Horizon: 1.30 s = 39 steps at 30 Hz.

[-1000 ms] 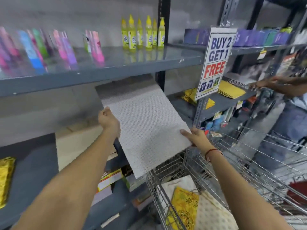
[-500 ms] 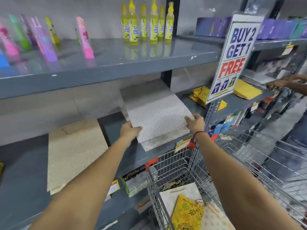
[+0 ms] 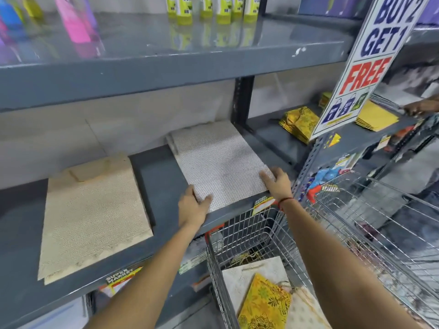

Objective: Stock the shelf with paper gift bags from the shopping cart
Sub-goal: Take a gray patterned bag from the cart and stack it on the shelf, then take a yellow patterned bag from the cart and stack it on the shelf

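Note:
A white dotted paper gift bag [image 3: 218, 162] lies flat on the grey middle shelf [image 3: 164, 184], on top of similar bags. My left hand [image 3: 193, 207] grips its near left corner at the shelf's front edge. My right hand [image 3: 276, 182] holds the near right corner, fingers on top. To the left lies a stack of beige gift bags [image 3: 92, 214]. Below my arms stands the wire shopping cart [image 3: 249, 231], with a yellow patterned bag [image 3: 266, 302] and a cream bag [image 3: 240, 279] inside.
The upper shelf [image 3: 166, 67] hangs low over the bags, carrying yellow glue bottles [image 3: 223, 8] and pink bottles. A "BUY 2 GET 1 FREE" sign [image 3: 363, 65] sticks out at right. Beyond it lie yellow bags [image 3: 300, 123], and another person's hand [image 3: 420, 108] rests there.
The white dotted bag went from tilted in the air in front of the shelf to lying flat on the stack. Both hands followed it down to its near corners.

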Available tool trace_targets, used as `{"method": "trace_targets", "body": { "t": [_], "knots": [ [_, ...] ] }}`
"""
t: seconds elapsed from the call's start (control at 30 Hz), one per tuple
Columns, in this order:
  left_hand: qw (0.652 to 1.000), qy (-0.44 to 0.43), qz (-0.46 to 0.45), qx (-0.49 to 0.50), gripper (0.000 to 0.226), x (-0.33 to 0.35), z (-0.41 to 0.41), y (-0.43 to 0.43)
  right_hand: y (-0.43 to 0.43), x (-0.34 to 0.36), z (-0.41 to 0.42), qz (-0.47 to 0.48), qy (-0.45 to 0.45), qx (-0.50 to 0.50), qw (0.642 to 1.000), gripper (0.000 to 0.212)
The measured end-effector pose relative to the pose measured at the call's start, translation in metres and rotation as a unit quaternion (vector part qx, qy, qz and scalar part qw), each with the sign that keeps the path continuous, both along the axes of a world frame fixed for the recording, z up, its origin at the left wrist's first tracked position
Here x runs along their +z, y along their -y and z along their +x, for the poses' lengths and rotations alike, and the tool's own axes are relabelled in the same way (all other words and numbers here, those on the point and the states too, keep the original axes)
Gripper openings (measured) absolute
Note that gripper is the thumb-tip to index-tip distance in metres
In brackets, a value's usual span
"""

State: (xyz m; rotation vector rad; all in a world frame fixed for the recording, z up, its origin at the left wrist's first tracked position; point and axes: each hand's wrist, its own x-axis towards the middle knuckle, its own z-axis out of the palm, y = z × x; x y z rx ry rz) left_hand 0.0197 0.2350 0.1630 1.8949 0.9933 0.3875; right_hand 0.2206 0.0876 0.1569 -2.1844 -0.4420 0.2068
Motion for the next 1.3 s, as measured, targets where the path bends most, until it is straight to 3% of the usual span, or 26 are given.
{"method": "trace_targets", "body": {
  "t": [0.1, 0.2, 0.27, 0.43, 0.73, 0.83, 0.9, 0.97, 1.03, 1.17, 1.23, 1.3],
  "knots": [
    [0.995, -0.048, 0.084, -0.033, 0.081, -0.003, -0.005, 0.014, 0.021, -0.001, 0.002, 0.03, -0.05, 0.066, 0.996, 0.065],
    [0.985, -0.06, 0.157, -0.034, 0.068, -0.004, -0.004, 0.02, 0.039, 0.005, 0.018, -0.028, -0.06, 0.136, 0.988, 0.067],
    [0.982, -0.061, 0.175, -0.038, 0.058, -0.003, -0.005, 0.022, 0.04, 0.012, 0.029, -0.096, -0.018, 0.171, 0.98, 0.065],
    [0.966, -0.085, 0.239, -0.058, 0.042, -0.006, -0.005, 0.023, 0.026, 0.022, 0.048, -0.191, 0.082, 0.194, 0.959, 0.056],
    [0.948, -0.126, 0.278, -0.089, 0.04, -0.009, -0.002, 0.018, 0.02, 0.015, 0.062, -0.237, 0.095, 0.203, 0.945, 0.055],
    [0.954, -0.144, 0.249, -0.081, 0.049, -0.01, -0.001, 0.02, 0.026, 0.013, 0.049, -0.205, 0.097, 0.182, 0.957, 0.052],
    [0.942, -0.158, 0.294, -0.042, 0.06, -0.016, 0.0, 0.036, 0.036, 0.002, 0.031, -0.102, 0.118, 0.12, 0.98, 0.047],
    [0.923, -0.083, 0.376, -0.023, 0.057, -0.026, 0.002, 0.065, 0.052, -0.02, 0.004, -0.007, 0.15, 0.006, 0.989, 0.038],
    [0.91, -0.005, 0.406, -0.08, 0.048, -0.039, 0.003, 0.095, 0.066, -0.045, -0.028, 0.049, 0.136, -0.091, 0.985, 0.03],
    [0.923, -0.093, 0.258, -0.27, 0.05, -0.097, 0.023, 0.157, 0.12, -0.144, -0.087, 0.004, -0.022, -0.151, 0.988, 0.026],
    [0.938, -0.172, 0.135, -0.27, 0.048, -0.13, 0.034, 0.176, 0.145, -0.187, -0.116, -0.049, -0.104, -0.155, 0.981, 0.03],
    [0.928, -0.27, 0.036, -0.256, 0.048, -0.161, 0.038, 0.185, 0.168, -0.223, -0.145, -0.091, -0.183, -0.186, 0.961, 0.035]
  ]
}}
